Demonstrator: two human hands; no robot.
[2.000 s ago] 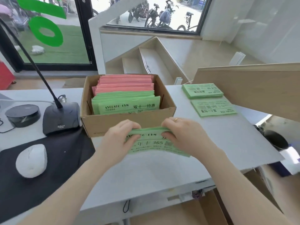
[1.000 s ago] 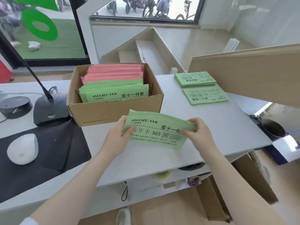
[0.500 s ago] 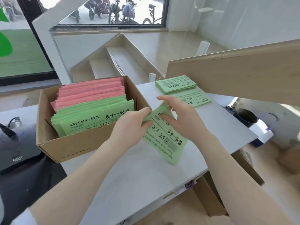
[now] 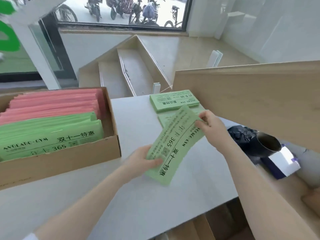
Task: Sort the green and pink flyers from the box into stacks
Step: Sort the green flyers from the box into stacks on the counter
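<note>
A cardboard box [image 4: 110,129] stands on the grey desk [image 4: 131,201] well to the left of the grip, packed with upright flyers: green flyers [image 4: 50,134] at the near side, pink flyers [image 4: 53,104] behind them. Just right of the box, the left hand [image 4: 142,161] pinches the near end of a bundle of green flyers [image 4: 174,144], thumb on the printed face and fingers beneath it. The bundle runs diagonally up and away from that hand, slightly bowed, its far end raised. There the right hand [image 4: 210,125] grasps the far edge, its fingers curled over the paper. The bundle's near end is low over the desk; whether it touches the surface cannot be told. Beyond the right hand's grip, a squared stack of green flyers [image 4: 173,101] lies flat on the desk, its print facing away. Between that stack and the held bundle, partly hidden under the bundle's raised end, lies a second, thinner green pile [image 4: 164,118]. To the right of the grip, a pale wooden panel [image 4: 251,101] rises beside the desk. Below it, past the desk's right edge, sit a black bag [image 4: 242,137], a dark round container [image 4: 266,144] and a white box [image 4: 284,160].
</note>
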